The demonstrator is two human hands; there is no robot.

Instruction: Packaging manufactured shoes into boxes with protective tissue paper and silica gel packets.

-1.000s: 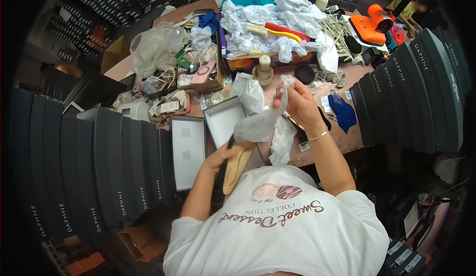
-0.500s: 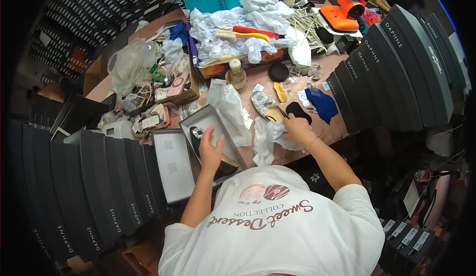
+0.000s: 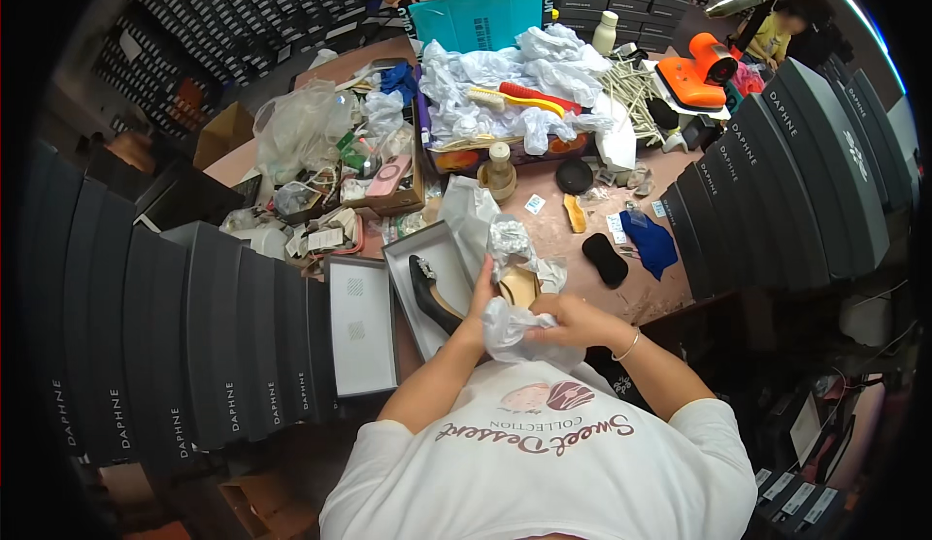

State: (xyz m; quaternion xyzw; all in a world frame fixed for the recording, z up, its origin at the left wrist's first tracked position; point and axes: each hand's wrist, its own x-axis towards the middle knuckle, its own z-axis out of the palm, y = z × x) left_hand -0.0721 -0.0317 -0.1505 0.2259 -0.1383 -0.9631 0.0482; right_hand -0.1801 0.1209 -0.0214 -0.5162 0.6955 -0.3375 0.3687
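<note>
Both hands (image 3: 544, 317) now meet — bunching white tissue (image 3: 515, 331) over the shoe (image 3: 519, 286).

We see white tissue paper (image 3: 519, 331), a black shoe (image 3: 432, 293), a grey box (image 3: 427, 278), tan insole (image 3: 519, 286), pinkish-brown surface (image 3: 582, 249), orange tool (image 3: 694, 79).

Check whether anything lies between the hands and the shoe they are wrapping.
Only tissue paper. The left hand and right hand already grip the tan shoe through it. The black shoe lies beside, in the open box.
</note>
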